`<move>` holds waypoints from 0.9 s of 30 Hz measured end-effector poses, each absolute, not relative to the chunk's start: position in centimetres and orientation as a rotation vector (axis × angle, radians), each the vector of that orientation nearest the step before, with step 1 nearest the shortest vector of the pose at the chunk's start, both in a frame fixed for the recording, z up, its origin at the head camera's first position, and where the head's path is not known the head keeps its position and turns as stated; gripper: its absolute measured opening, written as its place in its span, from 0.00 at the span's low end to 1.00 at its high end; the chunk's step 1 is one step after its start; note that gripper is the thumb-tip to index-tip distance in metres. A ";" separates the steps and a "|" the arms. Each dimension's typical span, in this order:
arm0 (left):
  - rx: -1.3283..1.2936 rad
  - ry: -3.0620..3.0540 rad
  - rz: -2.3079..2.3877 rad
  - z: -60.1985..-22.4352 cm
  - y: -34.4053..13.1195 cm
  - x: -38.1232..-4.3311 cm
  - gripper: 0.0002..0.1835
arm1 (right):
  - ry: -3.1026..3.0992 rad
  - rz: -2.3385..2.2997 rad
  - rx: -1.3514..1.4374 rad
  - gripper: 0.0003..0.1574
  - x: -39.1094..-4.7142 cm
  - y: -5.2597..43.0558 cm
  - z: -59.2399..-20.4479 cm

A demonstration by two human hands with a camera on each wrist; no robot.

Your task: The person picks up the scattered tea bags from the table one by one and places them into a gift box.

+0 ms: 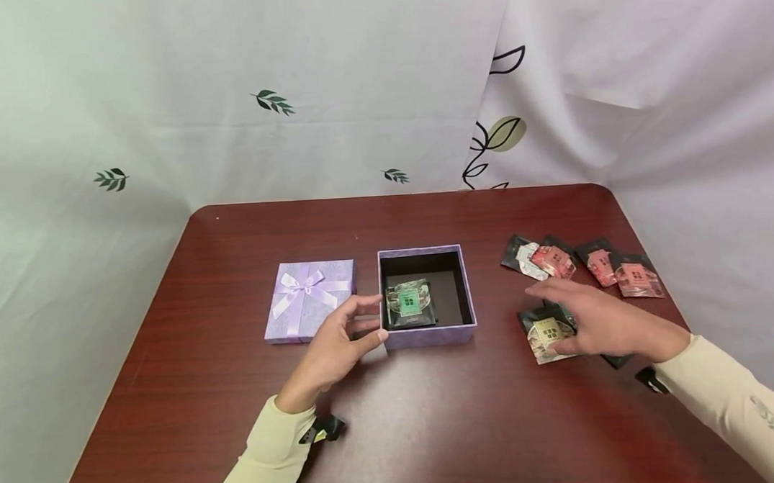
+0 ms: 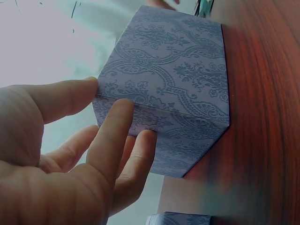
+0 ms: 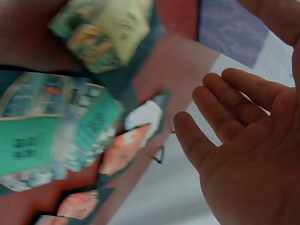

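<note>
A lidless purple gift box (image 1: pixel 430 336) stands mid-table with a black sachet with a green label (image 1: pixel 410 304) inside, toward its left. My left hand (image 1: pixel 339 341) is at the box's near left corner, fingers loosely extended and fingertips touching its patterned outer walls (image 2: pixel 164 65). My right hand (image 1: pixel 601 318), fingers apart, hovers over a sachet with a cream label (image 1: pixel 547 333) and holds nothing. Under and beside that hand lie sachets with green labels (image 3: pixel 30 140), partly hidden by it in the head view.
The purple box lid (image 1: pixel 308 302) with a ribbon bow lies left of the box. Toward the back right are a sachet with a white label (image 1: pixel 527 258) and several with red labels (image 1: pixel 638 275). White patterned cloth (image 1: pixel 328 93) hangs behind the table (image 1: pixel 395 428).
</note>
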State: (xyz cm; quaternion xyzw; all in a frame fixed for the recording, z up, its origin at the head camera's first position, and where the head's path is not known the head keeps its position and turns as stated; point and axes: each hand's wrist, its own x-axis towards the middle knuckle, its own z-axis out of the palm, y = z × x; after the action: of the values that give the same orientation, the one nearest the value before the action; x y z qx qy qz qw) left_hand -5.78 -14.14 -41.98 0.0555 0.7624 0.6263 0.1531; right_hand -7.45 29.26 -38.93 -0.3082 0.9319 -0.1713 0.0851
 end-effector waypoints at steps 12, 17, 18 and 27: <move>0.172 2.177 1.788 -42.0 -14.3 -5.9 0.32 | 2.729 -0.404 -0.886 0.58 -5.5 30.3 -42.3; 0.168 2.172 1.799 -42.0 -14.2 -5.9 0.32 | 2.742 -0.383 -0.865 0.59 -5.7 30.6 -42.5; 0.168 2.172 1.799 -42.0 -14.2 -5.9 0.32 | 2.743 -0.386 -0.859 0.59 -5.7 30.6 -42.6; 0.161 2.166 1.802 -41.9 -14.1 -5.9 0.32 | 2.760 -0.412 -0.864 0.55 -6.2 30.6 -42.8</move>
State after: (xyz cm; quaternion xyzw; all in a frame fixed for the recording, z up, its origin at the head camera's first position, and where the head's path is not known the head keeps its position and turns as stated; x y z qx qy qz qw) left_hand -5.90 -14.14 -41.93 0.0563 0.7577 0.6304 0.1592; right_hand -6.23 30.64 -42.77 -0.2938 0.9391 -0.1402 0.1100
